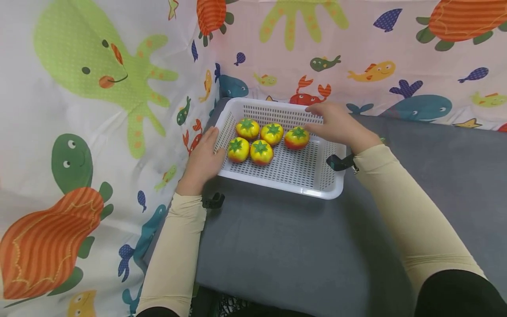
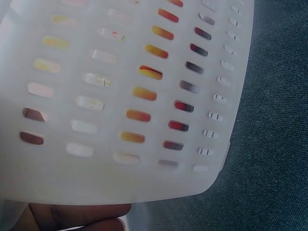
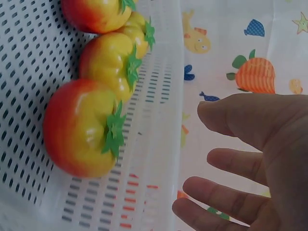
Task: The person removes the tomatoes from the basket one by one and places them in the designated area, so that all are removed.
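A white perforated plastic basket (image 1: 285, 187) stands on the grey table. Inside it sit several glossy red-and-yellow toy tomatoes (image 1: 261, 152) with green star-shaped leaf tops, most of them grouped toward the left end. My left hand (image 1: 201, 163) holds the basket's left side, thumb near the rim; the left wrist view shows fingers (image 2: 77, 214) by the edge of its slotted wall. Over the far right part of the basket is my right hand (image 1: 336, 125), fingers spread and holding nothing. A single toy tomato (image 3: 82, 127) is nearest to it, apart from the fingers.
A white curtain (image 1: 150, 185) with printed sea animals hangs along the left side, and another printed curtain (image 1: 348, 97) hangs behind the table. Grey table surface (image 1: 277, 246) extends in front of the basket and to its right.
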The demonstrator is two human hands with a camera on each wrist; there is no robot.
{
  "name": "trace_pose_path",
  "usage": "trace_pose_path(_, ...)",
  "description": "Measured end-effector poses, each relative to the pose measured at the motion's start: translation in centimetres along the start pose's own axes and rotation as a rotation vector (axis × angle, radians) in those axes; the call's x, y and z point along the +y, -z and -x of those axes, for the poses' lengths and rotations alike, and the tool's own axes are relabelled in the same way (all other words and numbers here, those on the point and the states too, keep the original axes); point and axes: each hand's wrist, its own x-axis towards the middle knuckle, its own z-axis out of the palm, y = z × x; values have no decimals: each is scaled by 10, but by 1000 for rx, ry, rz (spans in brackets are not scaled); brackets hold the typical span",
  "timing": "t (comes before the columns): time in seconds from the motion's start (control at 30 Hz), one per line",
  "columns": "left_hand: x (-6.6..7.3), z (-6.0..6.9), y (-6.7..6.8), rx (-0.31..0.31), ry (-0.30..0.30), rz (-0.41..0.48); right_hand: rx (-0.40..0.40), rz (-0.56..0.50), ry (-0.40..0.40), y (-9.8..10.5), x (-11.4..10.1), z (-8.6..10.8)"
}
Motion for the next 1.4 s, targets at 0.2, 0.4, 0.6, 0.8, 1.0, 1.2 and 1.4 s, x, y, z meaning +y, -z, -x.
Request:
trace_pose_path(0.2,1,0,0,-2,2,6,-27,-17,-3,-5,-7,-10)
trace_pose_path(0.4,1,1,1,-12,5,4,-53,-20,-29,-7,-10,-18)
trace_pose_path(0.6,3,1,1,-14,14,14,-88,-55,-47,-15,-7,-25)
trace_pose_path(0.8,3,2,1,-9,20,15,-103,-55,-69,-26,-1,-31)
trace_pose_path(1.0,3,0,1,-11,6,11,-105,-49,-84,-31,2,-32)
trace_pose_path(1.2,3,0,1,-12,-1,-1,-123,-53,-95,-34,4,-31)
trace_pose_path(1.4,1,1,1,-7,-8,9,-126,-45,-77,-39,7,-32)
